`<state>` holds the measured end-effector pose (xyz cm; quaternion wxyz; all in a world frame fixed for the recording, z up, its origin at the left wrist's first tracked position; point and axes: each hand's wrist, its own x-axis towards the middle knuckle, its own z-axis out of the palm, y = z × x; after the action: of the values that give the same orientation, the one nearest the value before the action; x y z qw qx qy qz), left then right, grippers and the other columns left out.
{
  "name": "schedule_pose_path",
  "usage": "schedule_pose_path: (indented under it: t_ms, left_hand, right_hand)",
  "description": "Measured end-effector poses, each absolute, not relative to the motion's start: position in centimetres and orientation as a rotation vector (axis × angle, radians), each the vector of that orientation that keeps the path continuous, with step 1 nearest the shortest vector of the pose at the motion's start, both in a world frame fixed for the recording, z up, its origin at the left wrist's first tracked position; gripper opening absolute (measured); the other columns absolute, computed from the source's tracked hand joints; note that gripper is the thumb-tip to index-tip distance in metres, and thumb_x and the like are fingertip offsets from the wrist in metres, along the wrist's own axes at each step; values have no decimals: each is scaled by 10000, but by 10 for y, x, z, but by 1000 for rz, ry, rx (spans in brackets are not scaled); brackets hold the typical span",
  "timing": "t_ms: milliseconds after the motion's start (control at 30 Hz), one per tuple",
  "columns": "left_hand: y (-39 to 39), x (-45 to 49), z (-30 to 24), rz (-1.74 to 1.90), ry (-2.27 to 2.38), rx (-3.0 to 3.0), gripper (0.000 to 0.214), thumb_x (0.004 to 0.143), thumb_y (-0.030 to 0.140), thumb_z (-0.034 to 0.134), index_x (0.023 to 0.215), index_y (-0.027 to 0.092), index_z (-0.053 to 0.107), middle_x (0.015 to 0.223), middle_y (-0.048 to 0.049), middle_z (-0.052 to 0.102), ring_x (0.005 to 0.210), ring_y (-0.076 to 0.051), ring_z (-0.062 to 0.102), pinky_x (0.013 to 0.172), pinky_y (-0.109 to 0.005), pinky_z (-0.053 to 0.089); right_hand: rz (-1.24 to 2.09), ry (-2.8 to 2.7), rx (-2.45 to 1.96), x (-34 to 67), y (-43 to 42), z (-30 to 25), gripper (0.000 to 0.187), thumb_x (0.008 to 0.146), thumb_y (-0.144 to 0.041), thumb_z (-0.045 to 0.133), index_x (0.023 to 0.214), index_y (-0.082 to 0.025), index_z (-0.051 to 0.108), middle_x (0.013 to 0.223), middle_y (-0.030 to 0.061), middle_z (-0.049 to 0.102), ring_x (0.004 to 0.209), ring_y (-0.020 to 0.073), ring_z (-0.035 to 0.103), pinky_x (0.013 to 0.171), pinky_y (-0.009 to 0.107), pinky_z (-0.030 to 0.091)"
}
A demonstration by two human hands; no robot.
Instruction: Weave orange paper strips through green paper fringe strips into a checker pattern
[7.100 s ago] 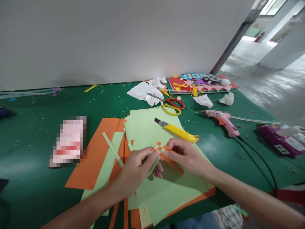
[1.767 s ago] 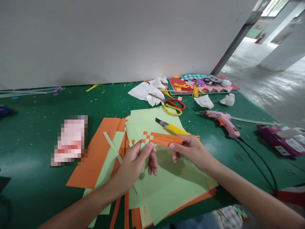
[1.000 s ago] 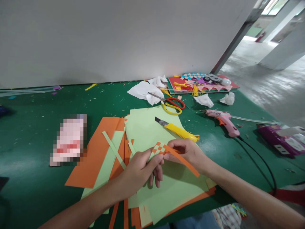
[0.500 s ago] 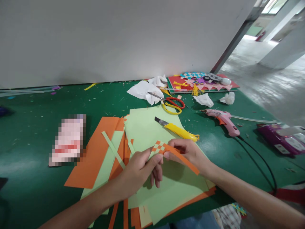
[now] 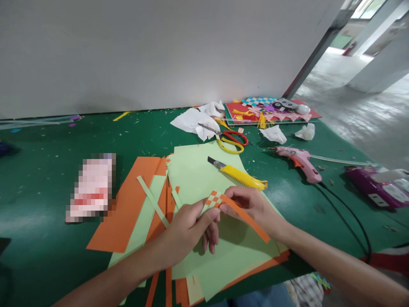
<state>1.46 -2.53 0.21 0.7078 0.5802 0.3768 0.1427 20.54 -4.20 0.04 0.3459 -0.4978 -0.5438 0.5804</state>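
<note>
A small woven piece of orange and light-green paper strips (image 5: 213,198) is held up just above the green table (image 5: 47,179). My left hand (image 5: 188,228) pinches its lower left edge between thumb and fingers. My right hand (image 5: 252,207) pinches the orange strips (image 5: 252,219) that trail from the weave down to the right. Beneath both hands lie sheets of light-green paper (image 5: 198,170) and orange paper (image 5: 128,204), with loose cut strips (image 5: 153,200) on top.
A yellow utility knife (image 5: 238,173) lies just beyond my right hand. Red-and-yellow scissors (image 5: 230,140) and crumpled white tissue (image 5: 191,121) lie further back. A pink glue gun (image 5: 298,160) with a black cord (image 5: 348,217) is at right, beside a purple power strip (image 5: 377,187). A blurred pink pack (image 5: 92,187) is at left.
About two seconds ago the weave was raised with its orange strips level; my hands have lowered it and the strips now slope down to the right. Little has shifted in the last half second.
</note>
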Motion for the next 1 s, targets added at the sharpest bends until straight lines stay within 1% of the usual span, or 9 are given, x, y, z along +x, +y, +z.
schedule_pose_path:
  t_ms: [267, 400, 500, 600, 733, 867, 1000]
  left_hand:
    - [-25, 15, 2, 315, 842, 1297, 317, 962, 447, 400, 813, 180, 483, 596, 11, 639, 471, -103, 590, 445, -184, 443]
    - [-26, 14, 2, 258, 837, 1329, 313, 959, 440, 400, 812, 180, 494, 592, 9, 635, 472, -108, 584, 450, -192, 443]
    - [-26, 13, 3, 216, 814, 1335, 305, 948, 431, 427, 809, 176, 517, 620, -5, 646, 513, -123, 611, 489, -209, 467]
    - [-25, 12, 5, 239, 756, 1260, 312, 947, 436, 426, 847, 163, 538, 692, -34, 666, 605, -157, 660, 553, -242, 505]
    - [-22, 13, 8, 275, 722, 1128, 383, 970, 433, 352, 848, 136, 559, 723, -76, 683, 650, -180, 675, 635, -287, 527]
    - [-21, 14, 10, 260, 723, 1048, 400, 969, 447, 353, 831, 133, 559, 734, -84, 685, 640, -178, 674, 635, -279, 522]
    - [-22, 13, 10, 233, 725, 1026, 414, 957, 489, 381, 871, 134, 575, 755, -82, 684, 660, -191, 678, 649, -296, 527]
  right_hand:
    - [1532, -1397, -1221, 205, -43, -3, 289, 775, -409, 714, 775, -139, 611, 709, 18, 602, 656, 135, 539, 576, 247, 408]
    - [1475, -1444, -1134, 207, -43, -3, 194, 821, -332, 683, 887, -156, 638, 822, 36, 661, 752, 147, 589, 660, 254, 454]
    - [1421, -1471, -1148, 208, -44, -3, 131, 856, -297, 645, 854, -166, 651, 804, 26, 669, 756, 136, 596, 697, 250, 459]
    - [1482, -1444, -1106, 207, -44, -3, 113, 864, -279, 635, 832, -171, 642, 759, 7, 656, 701, 122, 598, 694, 249, 466]
    - [1490, -1415, -1148, 206, -45, -2, 126, 863, -288, 629, 849, -163, 642, 715, 7, 650, 678, 123, 598, 673, 254, 463]
    - [1530, -1365, -1179, 204, -45, -1, 140, 858, -296, 621, 845, -157, 630, 706, 8, 643, 655, 118, 594, 632, 244, 463]
    - [1493, -1370, -1202, 203, -45, -2, 132, 827, -282, 653, 801, -157, 621, 682, -9, 615, 615, 101, 563, 581, 220, 449]
